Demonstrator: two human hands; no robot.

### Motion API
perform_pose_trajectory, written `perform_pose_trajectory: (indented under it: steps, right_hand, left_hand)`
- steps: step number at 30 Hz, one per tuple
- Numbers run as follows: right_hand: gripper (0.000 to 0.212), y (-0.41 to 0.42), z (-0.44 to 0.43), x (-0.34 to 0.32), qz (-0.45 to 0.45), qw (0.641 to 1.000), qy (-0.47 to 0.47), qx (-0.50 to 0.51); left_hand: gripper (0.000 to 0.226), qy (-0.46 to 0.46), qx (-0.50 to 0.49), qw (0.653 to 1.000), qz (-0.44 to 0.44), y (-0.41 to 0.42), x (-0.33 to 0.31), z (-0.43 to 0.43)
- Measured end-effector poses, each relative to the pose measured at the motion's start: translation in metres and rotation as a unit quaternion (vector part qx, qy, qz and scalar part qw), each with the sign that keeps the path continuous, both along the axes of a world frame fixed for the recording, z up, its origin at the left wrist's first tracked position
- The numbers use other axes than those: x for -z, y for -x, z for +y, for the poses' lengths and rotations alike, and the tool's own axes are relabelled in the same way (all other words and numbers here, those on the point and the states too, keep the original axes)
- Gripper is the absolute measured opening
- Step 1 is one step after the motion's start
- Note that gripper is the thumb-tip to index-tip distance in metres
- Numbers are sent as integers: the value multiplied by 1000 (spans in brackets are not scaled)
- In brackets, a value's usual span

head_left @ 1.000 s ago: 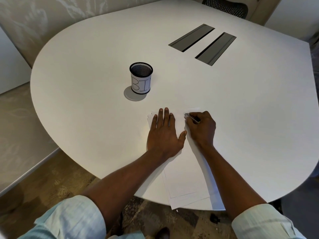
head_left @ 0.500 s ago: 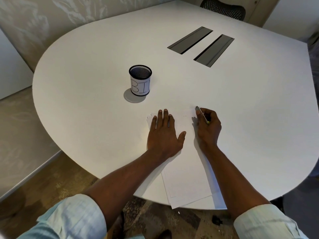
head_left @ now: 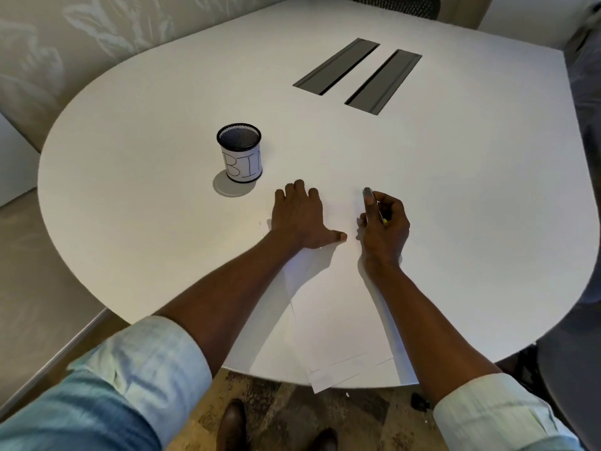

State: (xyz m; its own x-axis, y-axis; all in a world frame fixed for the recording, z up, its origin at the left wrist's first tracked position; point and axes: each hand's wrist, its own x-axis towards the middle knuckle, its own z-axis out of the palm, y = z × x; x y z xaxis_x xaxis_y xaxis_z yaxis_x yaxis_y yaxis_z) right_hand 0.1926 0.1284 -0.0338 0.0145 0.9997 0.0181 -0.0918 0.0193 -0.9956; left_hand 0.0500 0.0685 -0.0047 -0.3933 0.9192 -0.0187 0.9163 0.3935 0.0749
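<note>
Pen (head_left: 375, 206) pinched in right hand (head_left: 385, 229) points far; paper sheets (head_left: 331, 304) lie just left, pressed under flat-fingered left hand (head_left: 299, 219).

Black mesh cup (head_left: 239, 153) labelled BIN, upright, left of centre on white table (head_left: 455, 196). Two dark cable slots (head_left: 336, 67), side by side, upper centre. Mesh chair back (head_left: 395, 4) top edge.

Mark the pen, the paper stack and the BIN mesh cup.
pen (head_left: 368, 192): head view, on its grey far end, clear of the grip.
paper stack (head_left: 338, 307): head view, on the bare top sheet, near half.
mesh cup (head_left: 242, 166): head view, on the white BIN label on its side.
</note>
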Motion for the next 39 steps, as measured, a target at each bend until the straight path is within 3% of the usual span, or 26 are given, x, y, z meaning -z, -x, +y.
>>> perform_pose_trajectory:
  steps: [4,8,15,19,25,31,33,36,37,39]
  right_hand:
    - [33,-2,2,2,24,1000,13,-4]
    - [32,-4,4,3,36,999,17,-15]
    - [20,-22,15,-3,133,988,65,-41]
    - [19,-41,30,-9,46,997,40,-49]
    - [49,-58,45,-31,-200,971,-16,-132]
    - [30,-61,39,-51,-216,956,-57,-189]
    - [28,-59,35,-65,-231,957,-90,-149]
    - [23,-59,28,-97,-262,936,-233,-19]
    - [20,-60,24,-110,-267,917,-296,14]
    - [17,-63,13,-134,-293,862,-410,58]
  left_hand:
    - [96,27,-13,1000,-2,2,-14,10]
    - [53,23,-72,993,-88,7,-26,19]
    - [29,-8,-151,957,-246,19,-35,17]
    - [24,-61,-130,933,-330,28,-38,11]
    - [20,-139,-135,883,-427,31,-54,4]
    - [18,-222,-116,868,-429,22,-73,-4]
    - [24,-261,-131,881,-372,19,-79,-8]
    - [32,-344,-159,884,-272,11,-92,-19]
    - [30,-368,-170,869,-283,9,-98,-23]
    - [26,-375,-181,816,-401,7,-109,-28]
